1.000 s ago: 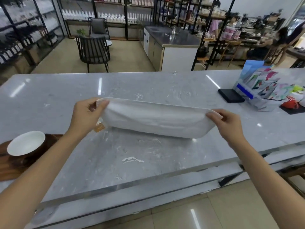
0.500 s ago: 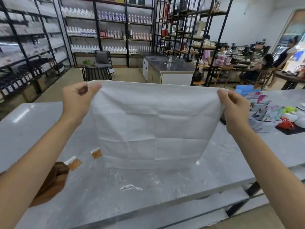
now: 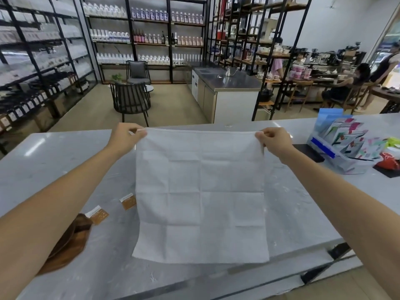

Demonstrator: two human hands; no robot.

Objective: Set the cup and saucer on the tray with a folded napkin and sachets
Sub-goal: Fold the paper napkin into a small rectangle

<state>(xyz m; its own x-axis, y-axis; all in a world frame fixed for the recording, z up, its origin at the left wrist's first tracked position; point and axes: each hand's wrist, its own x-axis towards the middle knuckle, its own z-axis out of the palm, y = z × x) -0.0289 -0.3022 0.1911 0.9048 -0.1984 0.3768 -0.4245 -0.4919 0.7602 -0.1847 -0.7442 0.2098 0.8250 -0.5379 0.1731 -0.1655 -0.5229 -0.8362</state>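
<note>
A white napkin [image 3: 201, 195] is spread out full and square, creased into a grid, over the grey marble counter [image 3: 52, 152]. My left hand [image 3: 126, 138] pinches its far left corner and my right hand [image 3: 273, 141] pinches its far right corner. Two brown sachets [image 3: 128, 201] [image 3: 97, 215] lie on the counter to the napkin's left. A dark wooden tray [image 3: 71, 239] shows at the lower left, mostly behind my left forearm. The cup and saucer are hidden.
A clear box of colourful packets [image 3: 342, 144] stands at the right, with a black pad [image 3: 309, 151] beside it and a red object [image 3: 389, 162] further right. The counter's near edge runs just below the napkin. Shelves, chairs and people fill the room behind.
The napkin, bunched a second ago, was lifted open and is now lowered and spread towards the counter. My hands keep the same corners. The view has tilted up off the tray.
</note>
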